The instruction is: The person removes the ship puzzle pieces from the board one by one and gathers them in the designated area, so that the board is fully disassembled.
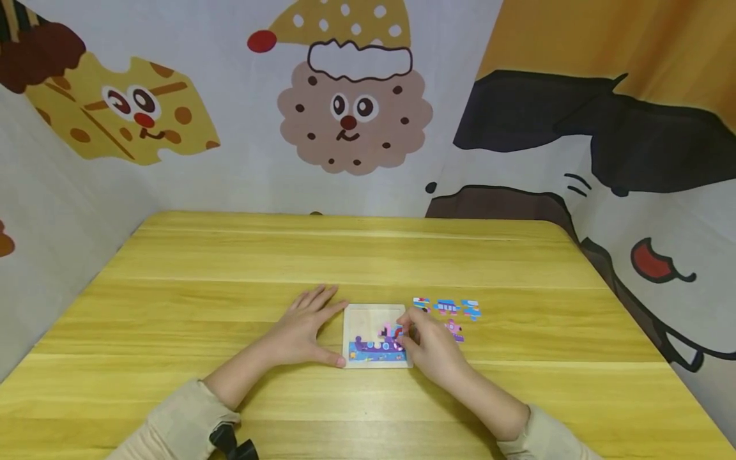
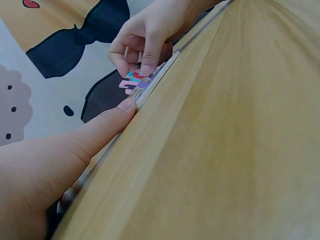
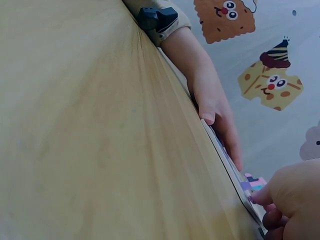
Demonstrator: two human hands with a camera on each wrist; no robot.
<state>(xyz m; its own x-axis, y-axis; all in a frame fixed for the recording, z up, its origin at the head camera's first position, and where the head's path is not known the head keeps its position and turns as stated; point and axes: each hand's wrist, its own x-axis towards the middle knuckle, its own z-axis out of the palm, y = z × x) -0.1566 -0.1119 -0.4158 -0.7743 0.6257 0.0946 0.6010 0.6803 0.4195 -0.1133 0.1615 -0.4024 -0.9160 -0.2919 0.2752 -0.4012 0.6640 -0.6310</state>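
A small jigsaw puzzle tray (image 1: 346, 335) with a pale raised rim lies on the table. Joined pieces (image 1: 368, 354) with a purple and blue sea picture fill its lower part; the upper part is bare board. My left hand (image 1: 299, 329) lies along the tray's left side, fingers spread, with the thumb at the lower left corner. Over the tray's right side, my right hand (image 1: 434, 345) pinches a puzzle piece (image 2: 132, 82) in pink, blue and red between thumb and fingers. That piece stands tilted up from the tray in the left wrist view, and fingertips hide part of it.
Several loose puzzle pieces (image 1: 446, 307) lie to the right of the tray, one pink and purple piece (image 1: 454, 329) partly behind my right hand. The wooden table (image 1: 230, 255) reaches back to a cloth backdrop (image 1: 230, 185) with cartoon prints.
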